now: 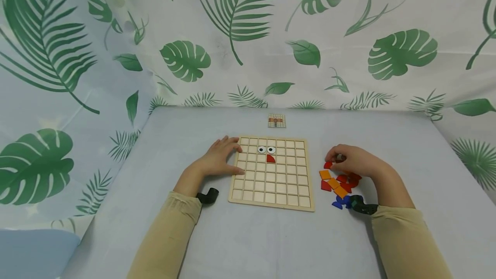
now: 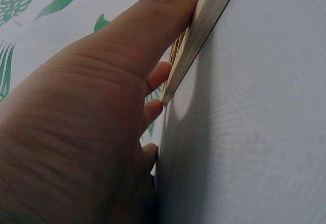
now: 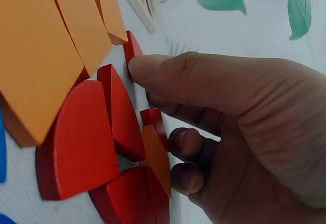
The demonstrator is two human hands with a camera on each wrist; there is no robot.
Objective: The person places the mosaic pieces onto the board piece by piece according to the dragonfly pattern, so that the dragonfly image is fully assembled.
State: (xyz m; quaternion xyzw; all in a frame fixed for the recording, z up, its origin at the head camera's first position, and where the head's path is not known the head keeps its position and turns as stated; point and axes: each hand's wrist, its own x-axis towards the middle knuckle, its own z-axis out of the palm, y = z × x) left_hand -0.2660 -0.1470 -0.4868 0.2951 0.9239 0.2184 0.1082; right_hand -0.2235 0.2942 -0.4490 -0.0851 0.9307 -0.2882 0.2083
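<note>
A square wooden grid board lies on the table; on it are two round eye pieces and, just below them, a red quarter-circle piece. My left hand rests at the board's left side, thumb and fingers spread apart and touching the rim. To the right of the board, my right hand pinches a red piece between thumb and forefinger, at the far edge of a loose pile. Red rounded pieces and orange square pieces lie beneath and beside that hand.
Blue pieces lie at the near end of the pile, close to the black device on the right wrist. A small pattern card lies beyond the board. Leaf-printed cloth stands behind and to the left of the table.
</note>
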